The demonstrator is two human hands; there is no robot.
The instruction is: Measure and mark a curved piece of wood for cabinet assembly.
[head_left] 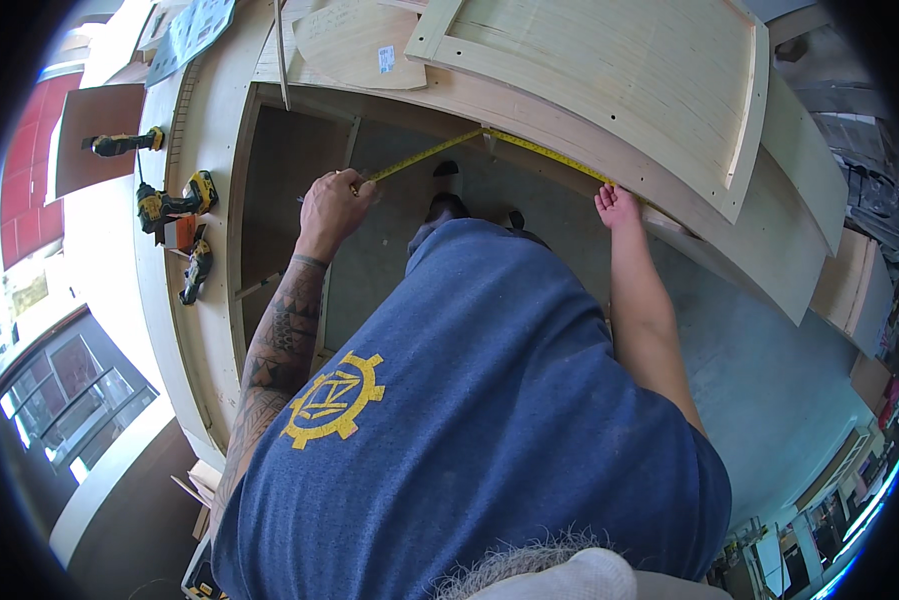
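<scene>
A yellow tape measure [431, 152] spans the gap between my two hands, its blade bent in the middle against the edge of a wooden counter [474, 88]. My left hand [331, 212] is closed around one end of the tape, out over the opening inside the counter. Whether the tape's case sits in that palm is hidden. At the other end, my right hand [619, 206] pinches the blade close under the counter's edge, with its fingers curled. Below the bend, a small upright piece [490, 143] shows under the edge.
Several yellow-and-black power tools lie on the left counter, among them a cordless drill [159, 205]. A framed wooden panel [609, 70] rests on the counter at the far right. A rounded plywood piece [354, 45] with a label lies beside it. Grey floor [739, 340] stretches right.
</scene>
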